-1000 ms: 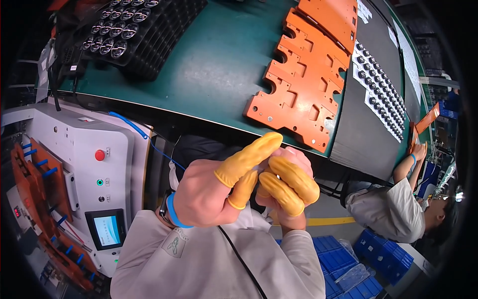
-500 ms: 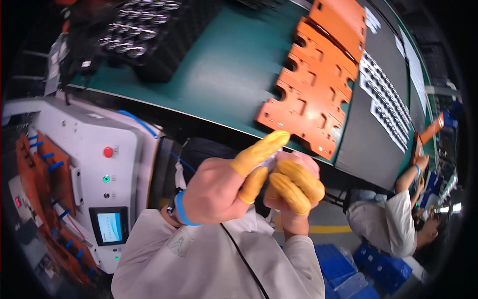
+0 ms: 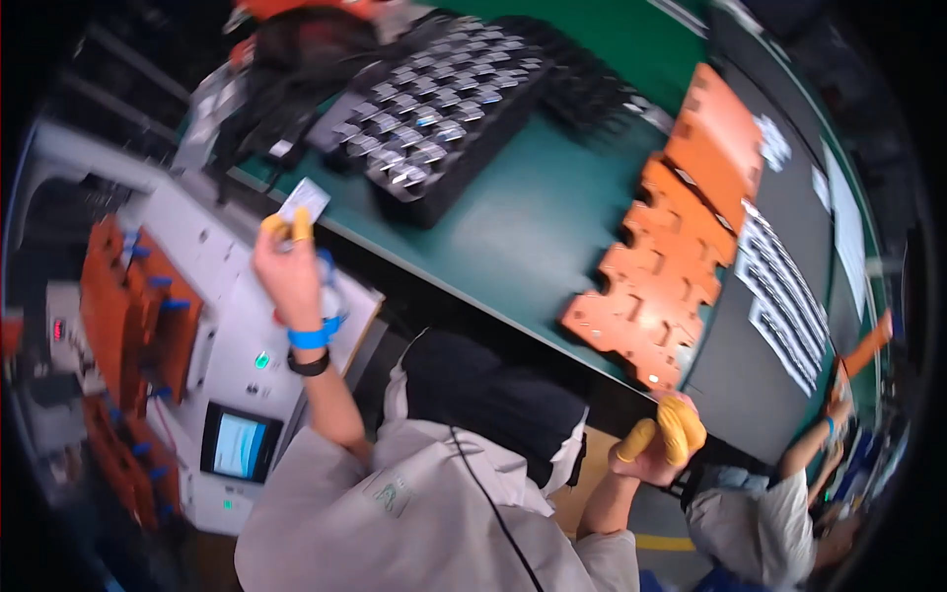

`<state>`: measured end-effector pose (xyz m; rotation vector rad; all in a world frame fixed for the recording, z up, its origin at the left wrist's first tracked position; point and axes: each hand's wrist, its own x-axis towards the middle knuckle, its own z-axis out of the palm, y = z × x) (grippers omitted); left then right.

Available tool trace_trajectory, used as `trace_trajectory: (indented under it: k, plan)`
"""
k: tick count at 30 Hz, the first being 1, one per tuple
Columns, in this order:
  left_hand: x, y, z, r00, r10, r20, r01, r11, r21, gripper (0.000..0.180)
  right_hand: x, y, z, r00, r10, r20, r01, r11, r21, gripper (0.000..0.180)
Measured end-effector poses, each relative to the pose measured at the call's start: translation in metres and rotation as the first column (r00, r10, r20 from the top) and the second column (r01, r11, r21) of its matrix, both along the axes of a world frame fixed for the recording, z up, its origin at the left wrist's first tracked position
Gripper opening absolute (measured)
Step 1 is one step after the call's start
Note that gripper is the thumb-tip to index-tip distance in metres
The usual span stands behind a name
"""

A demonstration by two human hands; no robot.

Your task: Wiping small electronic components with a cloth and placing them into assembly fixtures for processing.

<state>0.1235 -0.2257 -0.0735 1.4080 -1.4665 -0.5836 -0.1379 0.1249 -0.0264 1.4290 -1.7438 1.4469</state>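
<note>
My left hand [image 3: 288, 264], with yellow finger cots, a blue band and a black watch at the wrist, is raised over the machine beside the bench. Its fingertips pinch a small white card-like piece [image 3: 305, 199] with faint marks. Past the bench's front edge, my right hand [image 3: 663, 434] is near the closest orange plate. Its yellow-covered fingers are loosely curled, the thumb apart from them, and I see nothing between them. Notched orange plates [image 3: 646, 314] lie in a row on the green bench. A black tray [image 3: 426, 209] of shiny round cells stands farther left.
At left, a grey machine [image 3: 229, 296] has a small screen [image 3: 240, 442] and an orange fixture [image 3: 128, 306] with blue pins. Grey foam mats [image 3: 730, 385] on the right carry white strips with dark rows [image 3: 784, 296]. Another person [image 3: 755, 523] works at the far right.
My hands were together by the bench edge. The left has swung far left and up with the white piece; the right has moved right and down. The view has shifted too.
</note>
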Motion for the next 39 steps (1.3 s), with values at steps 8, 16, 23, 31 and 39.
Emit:
trace_trajectory:
  k: [8, 16, 23, 31, 39]
  plan:
    - [-0.017, -0.04, -0.004, 0.879, 0.145, 0.453, -0.086, 0.985, -0.149, 0.042, -0.043, -0.025, 0.043, 0.986, -0.083, -0.145, 0.095, 0.993, 0.072, 0.023]
    - [-0.032, -0.029, -0.012, 0.926, 0.199, 0.32, -0.091, 0.942, -0.323, 0.039, -0.246, -0.093, 0.083, 0.932, -0.294, 0.213, 0.252, 0.946, 0.203, 0.027]
    - [-0.028, 0.013, -0.011, 0.962, 0.272, 0.002, -0.228, 0.81, -0.54, 0.044, -0.465, -0.133, 0.028, 0.712, -0.695, -0.105, 0.574, 0.489, 0.657, 0.048]
    - [-0.068, 0.07, 0.052, 0.969, 0.172, -0.179, -0.246, 0.759, -0.602, 0.05, -0.539, -0.187, -0.004, 0.602, -0.797, -0.053, 0.511, 0.333, 0.793, 0.048]
    - [-0.117, 0.134, 0.054, 0.995, -0.038, 0.092, 0.087, 0.78, -0.62, 0.059, -0.555, -0.163, 0.001, 0.574, -0.818, 0.033, 0.485, 0.372, 0.791, 0.042]
